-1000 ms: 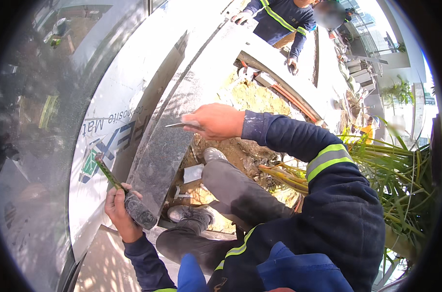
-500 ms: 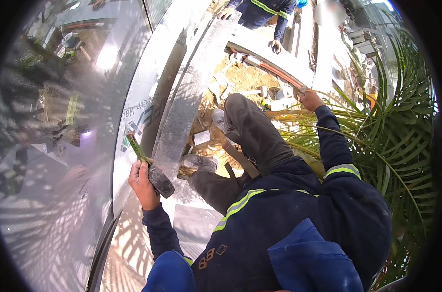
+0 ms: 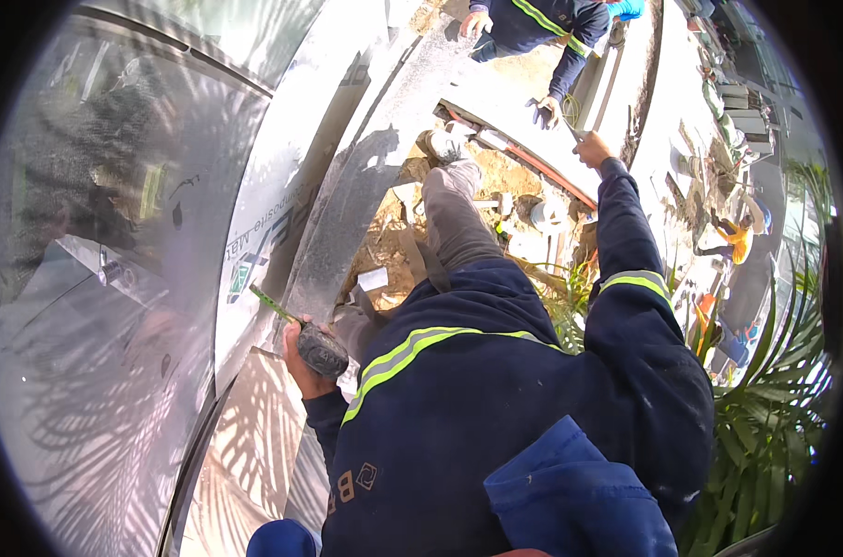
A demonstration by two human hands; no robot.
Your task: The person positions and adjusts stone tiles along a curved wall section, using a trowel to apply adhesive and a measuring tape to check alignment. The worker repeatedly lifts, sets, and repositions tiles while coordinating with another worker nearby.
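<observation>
Hidden or unclear: the left forearm is mostly covered by the dark jacket (image 3: 458, 408) worn by the person; the palm side of the left hand (image 3: 302, 360) is screened by the tape measure (image 3: 321, 350); the thin pale tool (image 3: 574, 132) is blurred against glare, so its kind cannot be told; the co-worker is cut off by the upper edge of the view

Tape measure, place: held just off the near end of the long grey slab (image 3: 347, 204), by its near left corner

Tape measure, direction: the long axis is slanted, with the rounded dark case at lower right and the short green blade (image 3: 271, 302) pointed up and left, toward the white board (image 3: 301, 111)

Left hand: closed around the case, fingers curled

Right hand (image 3: 593, 151): held out beyond the slab's right edge, fingers closed on the thin tool, which is pointed up and left

Co-worker: one hand (image 3: 477, 24) is placed by the slab's far end; the other hand (image 3: 548, 112) is held near the tool's tip, contact impossible to tell
</observation>
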